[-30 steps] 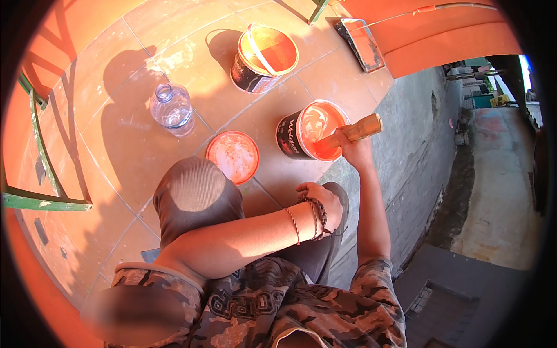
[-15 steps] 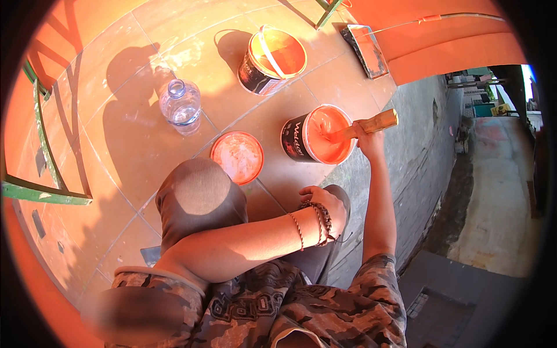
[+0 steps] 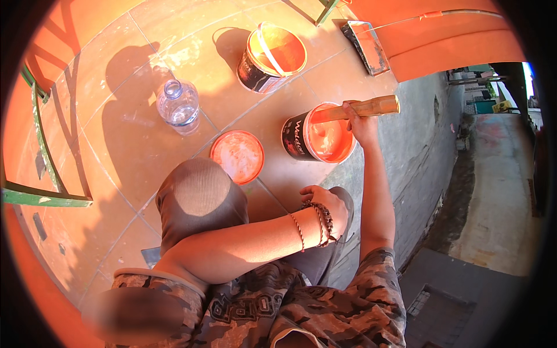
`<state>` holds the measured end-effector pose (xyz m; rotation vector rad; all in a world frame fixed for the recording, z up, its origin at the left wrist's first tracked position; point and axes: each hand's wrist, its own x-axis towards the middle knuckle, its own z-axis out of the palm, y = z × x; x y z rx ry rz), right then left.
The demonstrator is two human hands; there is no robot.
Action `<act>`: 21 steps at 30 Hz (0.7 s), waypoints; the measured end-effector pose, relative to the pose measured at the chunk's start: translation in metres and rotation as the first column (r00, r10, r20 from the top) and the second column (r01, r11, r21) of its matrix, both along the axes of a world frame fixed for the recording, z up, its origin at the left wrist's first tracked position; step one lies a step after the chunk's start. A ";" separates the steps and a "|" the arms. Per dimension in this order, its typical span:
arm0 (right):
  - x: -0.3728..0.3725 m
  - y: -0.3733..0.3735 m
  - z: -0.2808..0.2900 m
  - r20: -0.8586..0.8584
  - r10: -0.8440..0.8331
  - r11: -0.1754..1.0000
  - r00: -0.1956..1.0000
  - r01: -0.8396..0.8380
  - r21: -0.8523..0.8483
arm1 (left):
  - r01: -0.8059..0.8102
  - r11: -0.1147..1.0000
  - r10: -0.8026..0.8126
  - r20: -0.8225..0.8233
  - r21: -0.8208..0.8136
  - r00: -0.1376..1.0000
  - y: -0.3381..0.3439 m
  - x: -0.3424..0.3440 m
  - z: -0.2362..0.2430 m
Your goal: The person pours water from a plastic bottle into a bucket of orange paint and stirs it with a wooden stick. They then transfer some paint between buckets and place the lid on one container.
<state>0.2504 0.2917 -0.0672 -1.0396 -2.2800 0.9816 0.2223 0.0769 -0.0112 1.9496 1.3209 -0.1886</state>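
Observation:
My right hand [image 3: 360, 124] grips a wooden stick [image 3: 380, 105], held over a bucket [image 3: 296, 137] of orange paint with its far end at or in the bucket. My left hand [image 3: 326, 206] rests on my bent knee with fingers loosely apart and no object visible in it, bracelets round its wrist. Left of that bucket lies a round paint-smeared lid [image 3: 237, 155]. Farther back stand a clear plastic bottle [image 3: 177, 107] and a second paint bucket [image 3: 261, 75] with a white handle.
A paint tray [image 3: 365, 46] with a long-handled tool lies by the orange wall [image 3: 441, 40]. Green metal framework [image 3: 46, 198] is at the left. At the right, the tiled ledge drops along a grey concrete side [image 3: 406, 162] to a lower walkway [image 3: 487, 191].
My right hand and the stick have moved, mostly upward in the last half second, and the stick lies flatter across the bucket. My left hand stays on the knee.

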 end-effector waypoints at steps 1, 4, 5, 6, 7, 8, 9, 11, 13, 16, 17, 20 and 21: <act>0.012 0.014 -0.005 0.013 -0.001 0.999 1.000 0.000 0.041 | 0.000 1.000 0.000 0.006 0.000 1.000 0.000 0.001 -0.002; 0.033 0.011 -0.009 0.120 -0.065 0.998 0.991 0.064 0.011 | -0.019 1.000 0.019 -0.008 0.010 1.000 -0.001 -0.002 0.001; 0.035 -0.002 -0.003 0.178 -0.056 0.998 0.982 0.063 -0.030 | -0.028 0.999 0.028 -0.017 0.017 0.999 -0.003 -0.005 0.004; 0.036 -0.013 0.003 0.237 -0.053 0.995 0.970 0.071 -0.067 | -0.030 0.999 0.030 -0.024 0.025 0.999 -0.005 -0.006 0.005; 0.032 -0.021 0.007 0.237 -0.043 0.984 0.971 0.082 -0.157 | -0.031 0.999 0.032 -0.020 0.025 0.999 -0.004 -0.007 0.002; 0.033 -0.019 0.004 0.190 -0.031 0.987 0.981 0.060 -0.148 | -0.023 0.999 0.023 -0.015 0.033 1.000 -0.002 -0.007 -0.001; 0.031 -0.013 -0.003 0.141 -0.017 0.990 0.990 0.037 -0.138 | -0.015 0.999 0.016 -0.011 0.040 1.000 0.000 -0.007 -0.002; 0.023 -0.007 -0.005 0.023 0.006 0.996 1.000 -0.004 -0.090 | 0.009 0.999 -0.008 -0.025 0.040 1.000 0.000 -0.006 0.002; 0.031 0.018 -0.014 -0.027 -0.055 0.998 0.998 0.055 -0.005 | 0.031 0.998 -0.029 -0.040 0.051 0.999 0.000 -0.002 0.003; 0.040 0.027 -0.011 0.058 -0.130 0.991 0.990 0.127 0.045 | -0.004 1.000 0.005 -0.017 0.023 1.000 -0.002 -0.006 0.001; 0.053 0.025 -0.007 0.136 -0.175 0.984 0.975 0.170 0.049 | 0.004 1.000 -0.004 -0.013 0.029 1.000 0.000 -0.005 -0.002; 0.066 -0.005 0.001 0.181 -0.130 0.989 0.975 0.142 -0.051 | 0.010 1.000 -0.010 -0.020 0.020 1.000 0.004 -0.008 -0.005; 0.065 -0.013 0.002 0.165 -0.092 0.989 0.982 0.110 -0.100 | 0.019 1.000 -0.019 -0.021 0.012 1.000 0.005 -0.010 -0.003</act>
